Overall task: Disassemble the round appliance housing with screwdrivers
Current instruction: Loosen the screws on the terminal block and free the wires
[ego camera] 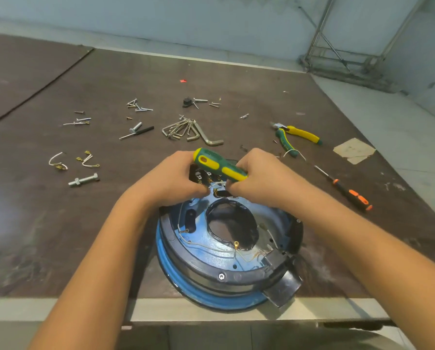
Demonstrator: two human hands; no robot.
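The round blue and black appliance housing (226, 258) lies open side up at the table's near edge, thin wires with ring terminals strung across its inside. Both hands meet over its far rim. My right hand (259, 178) grips a green and yellow screwdriver (220, 168) whose handle points up and to the left; its tip is hidden. My left hand (176, 178) has its fingers pinched at a small white wire and terminal by the black connector block (201, 176) at the far rim.
On the dark table lie a bunch of hex keys (188, 131), several loose screws (138, 106) and bolts (84, 179), cut wire pieces (57, 161), green and yellow pliers (295, 136), an orange and black screwdriver (347, 192), and cardboard scraps (354, 150).
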